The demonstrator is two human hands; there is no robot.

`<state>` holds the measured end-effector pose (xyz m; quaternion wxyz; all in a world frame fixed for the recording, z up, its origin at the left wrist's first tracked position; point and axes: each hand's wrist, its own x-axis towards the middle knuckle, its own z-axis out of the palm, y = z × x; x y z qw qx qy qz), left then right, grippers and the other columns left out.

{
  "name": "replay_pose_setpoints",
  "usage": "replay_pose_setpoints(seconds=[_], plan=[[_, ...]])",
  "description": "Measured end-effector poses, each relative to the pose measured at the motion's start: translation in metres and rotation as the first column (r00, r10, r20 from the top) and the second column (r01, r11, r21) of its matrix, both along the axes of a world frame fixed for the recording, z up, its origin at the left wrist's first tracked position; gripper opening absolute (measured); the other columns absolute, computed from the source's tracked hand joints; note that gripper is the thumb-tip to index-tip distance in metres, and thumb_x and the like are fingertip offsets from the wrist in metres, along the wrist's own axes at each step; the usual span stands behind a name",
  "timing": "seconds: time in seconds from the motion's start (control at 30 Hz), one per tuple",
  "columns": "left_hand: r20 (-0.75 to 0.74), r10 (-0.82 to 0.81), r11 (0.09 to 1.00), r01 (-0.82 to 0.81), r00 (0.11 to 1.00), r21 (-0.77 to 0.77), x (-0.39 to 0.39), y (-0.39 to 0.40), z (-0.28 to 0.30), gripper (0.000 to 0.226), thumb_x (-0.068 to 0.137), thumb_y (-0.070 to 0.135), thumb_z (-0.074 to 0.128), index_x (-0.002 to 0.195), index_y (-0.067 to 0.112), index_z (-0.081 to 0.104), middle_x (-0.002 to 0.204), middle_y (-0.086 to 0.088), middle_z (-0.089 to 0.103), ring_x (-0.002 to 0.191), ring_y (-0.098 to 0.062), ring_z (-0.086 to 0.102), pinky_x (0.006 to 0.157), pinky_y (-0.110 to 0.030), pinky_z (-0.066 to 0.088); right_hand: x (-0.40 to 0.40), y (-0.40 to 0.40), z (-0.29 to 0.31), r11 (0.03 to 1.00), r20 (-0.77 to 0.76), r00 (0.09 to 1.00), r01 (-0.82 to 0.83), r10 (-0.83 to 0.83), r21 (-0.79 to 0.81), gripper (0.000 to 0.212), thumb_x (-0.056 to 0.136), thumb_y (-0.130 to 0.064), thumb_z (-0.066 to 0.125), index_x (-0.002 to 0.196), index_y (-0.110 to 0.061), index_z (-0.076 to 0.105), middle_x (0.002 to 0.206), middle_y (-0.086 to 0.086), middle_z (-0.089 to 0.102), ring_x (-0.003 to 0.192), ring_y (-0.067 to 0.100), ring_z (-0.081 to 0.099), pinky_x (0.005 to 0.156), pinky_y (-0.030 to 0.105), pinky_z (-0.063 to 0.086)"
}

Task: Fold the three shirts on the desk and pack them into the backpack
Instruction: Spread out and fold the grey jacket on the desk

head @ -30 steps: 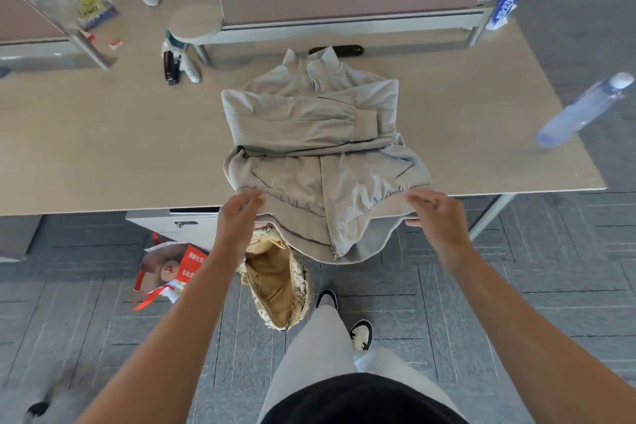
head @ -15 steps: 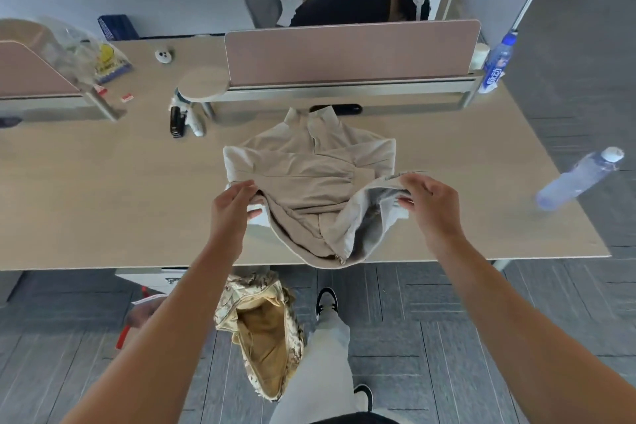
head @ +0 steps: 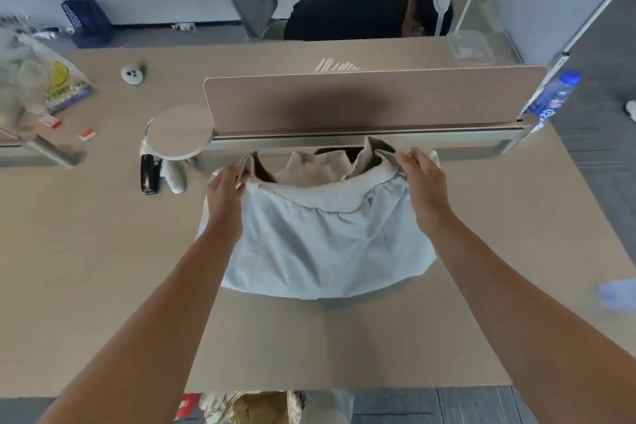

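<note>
Your left hand [head: 225,188] pinches the left end of the shirt's [head: 327,244] ribbed hem, and your right hand [head: 421,179] pinches the right end. The hem sags between them. The shirt lies on the tabletop [head: 103,268], folded up from your side, pale lining facing up, collar showing just past your hands. The divider panel [head: 375,101] stands just beyond both hands. A black stapler [head: 149,172] lies left of your left hand. A bottle [head: 554,98] stands far right of your right hand. The backpack [head: 247,406] sits on the floor below the tabletop edge, near your left elbow.
</note>
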<state>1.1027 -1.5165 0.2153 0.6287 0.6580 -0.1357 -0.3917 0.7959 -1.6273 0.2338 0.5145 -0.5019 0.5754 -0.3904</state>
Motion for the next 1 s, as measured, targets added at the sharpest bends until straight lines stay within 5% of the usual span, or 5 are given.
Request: replay_pose_setpoints(seconds=[0.07,0.2,0.3,0.53,1.0], plan=[[-0.018,-0.030,0.992,0.032,0.999,0.126,0.014,-0.036,-0.020,0.056,0.082,0.049,0.069,0.128,0.018,0.066,0.127,-0.005,0.067,0.127,-0.015,0.060,0.113,-0.031,0.038,0.020,-0.035,-0.031,0.991,-0.019,0.998,-0.050,0.053,0.127,0.060,0.103,-0.041,0.061,0.158,-0.029,0.039,0.131,-0.014,0.049,0.101,-0.007,0.054,0.094,0.021,0.039],[0.309,-0.307,0.924,0.203,0.900,0.325,-0.001,-0.057,-0.076,0.071,0.105,0.054,0.046,0.165,0.028,0.020,0.151,0.011,0.041,0.137,-0.008,0.039,0.110,-0.002,0.023,0.028,-0.049,-0.114,0.989,-0.483,0.865,-0.089,0.134,0.114,0.080,0.098,-0.065,0.054,0.165,-0.037,0.021,0.165,-0.004,0.036,0.151,0.017,0.034,0.121,0.036,0.028],[0.463,-0.564,0.795,0.298,0.684,0.528,-0.015,-0.055,-0.135,0.071,0.103,0.059,0.031,0.165,0.026,0.018,0.172,0.000,0.021,0.158,-0.018,0.016,0.130,-0.043,0.013,0.031,-0.024,-0.152,0.977,-0.638,0.744,-0.205,0.198,0.064,0.063,0.107,-0.049,0.047,0.164,-0.027,0.029,0.162,-0.001,0.042,0.149,0.022,0.036,0.111,0.030,0.029],[0.526,-0.847,0.532,0.111,0.079,0.840,-0.028,-0.071,-0.204,0.074,0.101,0.064,0.009,0.165,0.029,0.018,0.172,-0.008,0.017,0.160,-0.032,0.005,0.120,-0.073,-0.002,0.055,-0.029,-0.211,0.919,-0.884,0.435,-0.394,0.169,-0.019,0.076,0.106,-0.059,0.029,0.166,-0.015,0.018,0.174,0.011,0.016,0.161,0.026,0.007,0.131,0.045,0.003],[0.617,-0.784,0.613,0.078,-0.060,0.786,-0.035,-0.106,-0.258,0.065,0.107,0.056,0.016,0.166,0.033,0.000,0.174,-0.002,-0.007,0.160,-0.024,-0.012,0.120,-0.072,-0.003,0.093,-0.064,-0.280,0.808,-0.950,0.291,-0.583,0.116,-0.080,0.073,0.107,-0.062,0.028,0.167,-0.021,0.020,0.175,0.009,0.010,0.162,0.031,0.008,0.128,0.057,0.007]])
